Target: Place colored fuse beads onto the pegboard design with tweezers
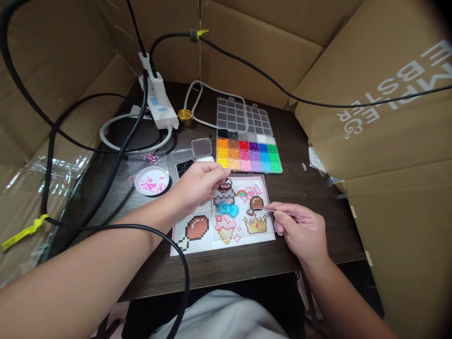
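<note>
My right hand (303,230) pinches a pair of pink tweezers (294,213), their tips at the brown drumstick figure (257,203) on the clear pegboard (270,221). Above the board's upper left part hovers my left hand (202,182), thumb and fingers pressed together; anything between them is too small to make out. Under the pegboard lies a printed pattern sheet (176,221) with a large drumstick picture at its left. Bead figures on the board include a blue bow (228,209), an ice cream (226,223) and a yellow crown (256,226).
An open compartment box of coloured beads (249,153) stands behind the board. Left are a white dish (151,181) with pink beads, another pegboard (132,162) and small bead cases (181,154). A power strip (160,101) and black cable (185,282) cross the area; cardboard walls (261,47) surround it.
</note>
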The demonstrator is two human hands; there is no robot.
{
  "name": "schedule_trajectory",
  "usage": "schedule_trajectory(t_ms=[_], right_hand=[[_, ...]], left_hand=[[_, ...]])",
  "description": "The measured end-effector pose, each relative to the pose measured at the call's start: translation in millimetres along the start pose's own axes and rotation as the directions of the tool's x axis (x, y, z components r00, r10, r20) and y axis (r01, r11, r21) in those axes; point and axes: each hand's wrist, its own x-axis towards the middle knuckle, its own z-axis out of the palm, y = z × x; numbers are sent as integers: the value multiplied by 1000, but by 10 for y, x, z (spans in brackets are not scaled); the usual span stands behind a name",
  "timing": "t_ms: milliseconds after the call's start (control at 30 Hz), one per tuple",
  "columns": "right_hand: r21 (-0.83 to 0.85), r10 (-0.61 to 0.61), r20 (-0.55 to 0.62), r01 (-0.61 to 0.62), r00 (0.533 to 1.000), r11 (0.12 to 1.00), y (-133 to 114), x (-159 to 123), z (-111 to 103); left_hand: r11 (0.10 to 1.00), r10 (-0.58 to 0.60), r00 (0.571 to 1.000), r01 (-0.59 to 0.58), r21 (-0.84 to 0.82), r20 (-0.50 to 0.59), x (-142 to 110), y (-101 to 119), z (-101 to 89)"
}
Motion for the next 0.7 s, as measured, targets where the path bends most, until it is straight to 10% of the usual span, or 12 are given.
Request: schedule_trajectory(t_ms=[700], right_hand=[[-31,14,30,-13,999,999,-61,6,19]], left_hand=[[1000,-3,1000,3,-1,-7,-5,1,12]])
